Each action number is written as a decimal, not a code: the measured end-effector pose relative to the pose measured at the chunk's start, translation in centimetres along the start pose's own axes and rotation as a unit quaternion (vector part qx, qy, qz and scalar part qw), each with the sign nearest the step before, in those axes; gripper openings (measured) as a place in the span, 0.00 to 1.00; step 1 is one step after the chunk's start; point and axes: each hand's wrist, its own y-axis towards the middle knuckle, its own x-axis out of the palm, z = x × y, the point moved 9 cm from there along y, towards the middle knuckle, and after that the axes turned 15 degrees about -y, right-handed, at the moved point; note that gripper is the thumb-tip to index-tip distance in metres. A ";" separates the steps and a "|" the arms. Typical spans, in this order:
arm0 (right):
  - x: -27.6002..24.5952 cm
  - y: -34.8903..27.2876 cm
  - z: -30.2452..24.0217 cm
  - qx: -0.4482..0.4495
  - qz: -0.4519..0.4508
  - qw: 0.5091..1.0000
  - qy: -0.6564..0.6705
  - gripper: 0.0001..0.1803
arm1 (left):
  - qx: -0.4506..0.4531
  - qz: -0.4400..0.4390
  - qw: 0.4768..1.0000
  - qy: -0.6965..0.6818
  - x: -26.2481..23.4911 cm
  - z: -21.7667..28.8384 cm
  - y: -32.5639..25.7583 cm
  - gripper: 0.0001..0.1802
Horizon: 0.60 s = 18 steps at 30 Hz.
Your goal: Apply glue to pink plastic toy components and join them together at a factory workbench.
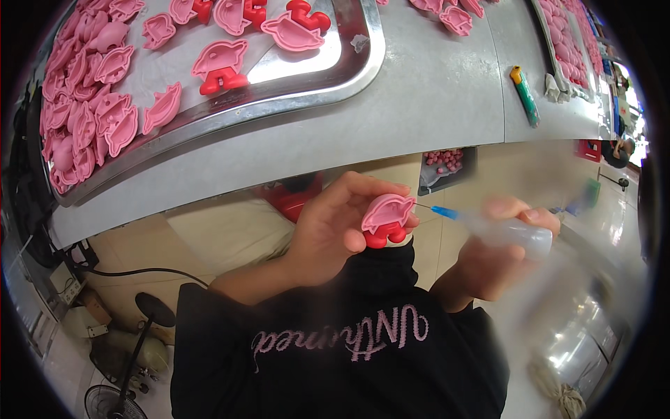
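Between the fingers of my left hand (pixel 317 227) is a hollow pink plastic shell half (pixel 385 211) with a red leg-shaped piece (pixel 385 236) joined at its lower edge. My right hand (pixel 481 272) is closed around a translucent squeeze bottle (pixel 513 236) with a blue-based needle tip (pixel 444 212). The thin needle points left and its end is at the right edge of the pink shell; whether it touches cannot be made out. Both hands are in front of the table edge, above my lap. Right hand and bottle are somewhat blurred.
A metal tray (pixel 377 52) on the grey table (pixel 433 91) holds a heap of pink shells (pixel 84 105) and several joined pink-and-red pieces (pixel 222 64). A green-and-yellow cutter (pixel 525 96) lies to the right. Below is a bin of small pink parts (pixel 447 162); a fan (pixel 115 401) stands lower left.
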 end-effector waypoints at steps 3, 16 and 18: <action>0.2 -0.1 0.1 -0.001 -0.001 1.000 0.021 0.22 | 0.003 0.001 1.000 -0.003 -0.2 0.0 -0.1 0.42; 0.3 0.2 -0.7 -0.054 -0.028 0.996 0.067 0.18 | 0.022 -0.023 1.000 -0.001 -0.1 0.1 0.2 0.40; 0.0 0.3 -0.9 -0.058 -0.025 0.996 0.061 0.18 | 0.020 -0.025 0.999 -0.002 0.1 0.0 0.3 0.40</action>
